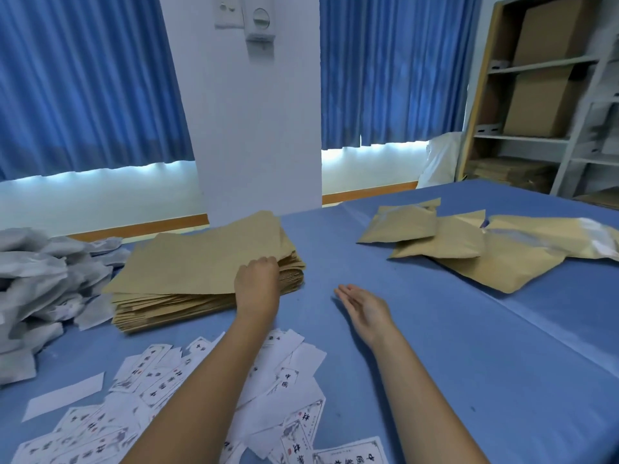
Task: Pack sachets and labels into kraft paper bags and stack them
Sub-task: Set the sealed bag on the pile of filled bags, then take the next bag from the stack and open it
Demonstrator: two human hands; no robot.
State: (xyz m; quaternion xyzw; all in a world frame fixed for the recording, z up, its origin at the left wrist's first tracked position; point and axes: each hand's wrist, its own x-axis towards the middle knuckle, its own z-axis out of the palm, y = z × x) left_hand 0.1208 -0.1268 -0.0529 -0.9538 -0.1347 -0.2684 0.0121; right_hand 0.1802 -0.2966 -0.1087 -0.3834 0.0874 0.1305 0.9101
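Kraft paper, flat and unfilled, is sitting in a thick stack of bags (187,306) on the left-centre of the blue-covered table (469,346). The left hand (258,283) is curling its fingers over the right near corner of the top bag (201,259), gripping it; that bag is lying slightly askew on the stack, overhanging the stack's near-left side. The right hand (363,306) is hovering with straight, relaxed fingers and is holding nothing.

Well to the right, the filled bags (445,236) are lying overlapped in a loose heap, bulging; what is inside them is hidden. The rightmost one is showing a pale, glossy strip at its end. A pile of grey-white sachets (37,286) is crowding the left side, touching the stack's left edge and running out of frame. Printed white labels (160,373) are lying scattered near the person, under and around the left forearm.

The stack is reaching close to the table's far edge, just before a white pillar (258,128). Between the stack and the filled bags a wide bare stretch of blue is lying open, and the right hand is sitting within it. Beyond the far right corner, a shelf (522,139) is holding cardboard boxes (536,102).
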